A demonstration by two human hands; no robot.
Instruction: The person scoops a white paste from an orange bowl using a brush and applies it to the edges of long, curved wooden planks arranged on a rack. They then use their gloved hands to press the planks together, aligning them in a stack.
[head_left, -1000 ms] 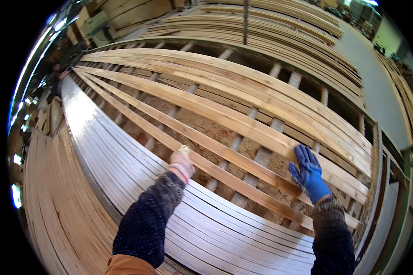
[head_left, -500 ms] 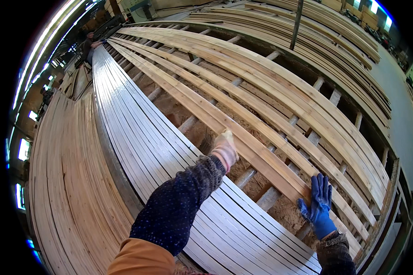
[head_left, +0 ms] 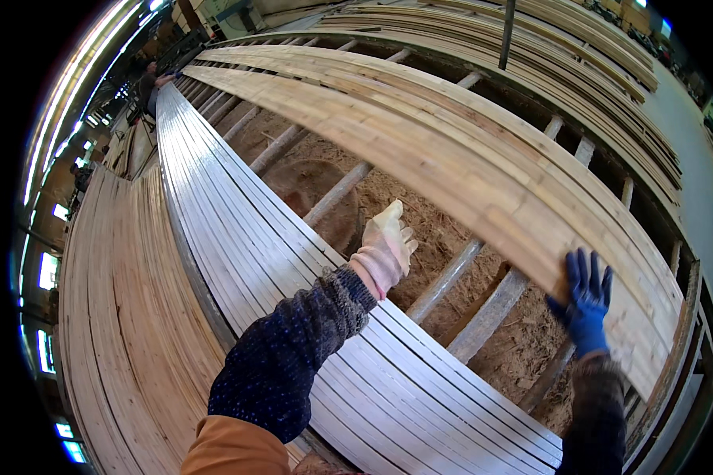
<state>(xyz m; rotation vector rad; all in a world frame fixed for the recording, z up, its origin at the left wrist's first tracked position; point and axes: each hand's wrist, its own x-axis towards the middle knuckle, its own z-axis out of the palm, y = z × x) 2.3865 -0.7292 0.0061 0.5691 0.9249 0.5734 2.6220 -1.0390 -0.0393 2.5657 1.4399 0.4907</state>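
Note:
My left hand, in a pale cream and pink glove, hangs over the gap beside the bare boards. It holds nothing, its fingers loosely bent and partly apart. My right hand, in a blue glove, rests spread against the near end of the long bare wooden boards, at the edge closest to me. The boards lie side by side across round metal rollers. Left of the gap runs a row of long strips with white, shiny upper faces; my left forearm crosses above them.
Sawdust covers the ground under the rollers. Farther left lies a broad stack of bare wood. More long boards are piled beyond the frame at the right, near an upright post. Another person stands at the far end.
The nearer bare boards have slid right, away from the white strips, closing gaps between boards and baring more rollers. My right hand moved right and up with them; my left hand came off the boards.

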